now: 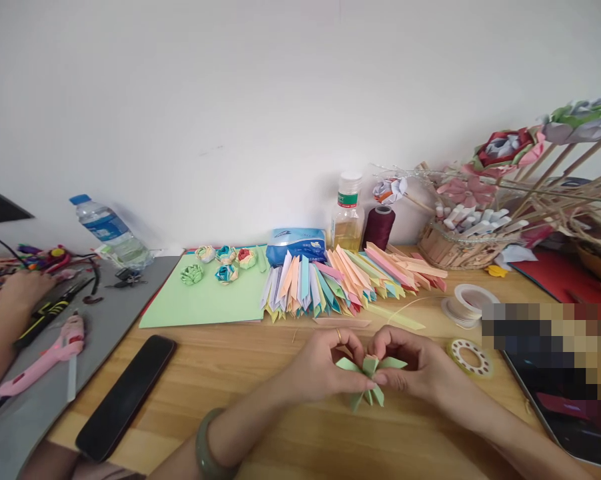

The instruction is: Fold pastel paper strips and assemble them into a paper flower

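My left hand (336,363) and my right hand (414,365) meet over the front of the wooden table. Between them they pinch a light green folded-paper flower (369,367), its pointed petals fanning outward and downward. Both thumbs press on its near side, while the curled index fingers grip from behind; a bit of peach shows at its centre. Just beyond the hands lie piles of folded paper strips (305,283) in many colours. Several small finished paper flowers (225,273) rest on a green paper sheet (190,303) to the left.
A black phone (125,397) lies at left, near a pink glue gun (55,357) on a grey mat. Another person's hand (25,290) is at the far left. On the right are a ribbon spool (470,303), a tape roll (470,358), a tablet (570,400) and a basket (453,250).
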Demonstrator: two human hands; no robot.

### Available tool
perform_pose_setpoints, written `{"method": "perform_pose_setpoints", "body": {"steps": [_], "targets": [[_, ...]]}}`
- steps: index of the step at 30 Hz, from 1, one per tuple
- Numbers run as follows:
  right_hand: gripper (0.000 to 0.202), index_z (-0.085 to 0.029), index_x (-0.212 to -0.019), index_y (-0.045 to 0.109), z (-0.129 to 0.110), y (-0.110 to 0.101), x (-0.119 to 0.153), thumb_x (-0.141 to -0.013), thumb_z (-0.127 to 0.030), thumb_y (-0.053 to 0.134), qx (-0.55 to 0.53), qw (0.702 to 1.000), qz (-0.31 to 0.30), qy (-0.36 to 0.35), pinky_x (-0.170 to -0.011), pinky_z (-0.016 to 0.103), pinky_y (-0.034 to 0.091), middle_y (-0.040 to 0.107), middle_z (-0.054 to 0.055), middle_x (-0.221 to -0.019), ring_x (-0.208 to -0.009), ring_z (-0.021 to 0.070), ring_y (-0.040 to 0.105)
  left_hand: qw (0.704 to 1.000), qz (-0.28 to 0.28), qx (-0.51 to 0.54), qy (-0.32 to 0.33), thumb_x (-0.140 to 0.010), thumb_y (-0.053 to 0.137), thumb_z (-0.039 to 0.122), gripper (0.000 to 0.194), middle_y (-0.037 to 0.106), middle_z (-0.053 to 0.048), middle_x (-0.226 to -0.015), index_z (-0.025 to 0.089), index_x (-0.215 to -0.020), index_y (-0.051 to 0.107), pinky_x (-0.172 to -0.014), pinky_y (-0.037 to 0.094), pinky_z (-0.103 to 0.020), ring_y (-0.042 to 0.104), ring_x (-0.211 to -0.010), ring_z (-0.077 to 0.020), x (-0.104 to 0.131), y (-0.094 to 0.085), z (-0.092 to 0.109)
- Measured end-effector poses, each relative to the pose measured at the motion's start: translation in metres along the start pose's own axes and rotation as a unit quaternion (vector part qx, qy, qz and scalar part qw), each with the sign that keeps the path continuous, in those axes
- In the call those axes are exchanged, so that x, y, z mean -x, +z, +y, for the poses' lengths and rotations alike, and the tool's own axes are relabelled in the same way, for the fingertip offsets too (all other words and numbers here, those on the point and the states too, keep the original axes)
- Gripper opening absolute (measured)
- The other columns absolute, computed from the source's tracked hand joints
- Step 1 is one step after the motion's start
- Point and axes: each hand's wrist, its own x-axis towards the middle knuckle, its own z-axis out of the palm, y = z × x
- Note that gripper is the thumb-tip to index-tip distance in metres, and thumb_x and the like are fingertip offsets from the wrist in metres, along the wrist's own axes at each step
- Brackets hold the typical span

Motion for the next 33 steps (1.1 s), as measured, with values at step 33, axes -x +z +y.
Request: {"method": "perform_pose_setpoints", "body": {"steps": [33], "targets": [[0.026, -0.018, -0.071, 0.049, 0.009, -0.008, -0.012, -0.068, -0.039, 0.065, 0.008, 1.000, -0.007, 0.027, -0.064, 0.025, 0.038, 0.055, -0.001, -0.073, -0.069, 0.0130, 0.051, 0.998, 0.004, 0.031, -0.050, -0.057, 0.066, 0.015, 0.011, 0.057, 0.000, -0.066, 0.012, -0.064, 0.058, -0.061, 0.037, -0.021, 0.049, -0.061, -0.0084, -0.012, -0.008, -0.003]]}}
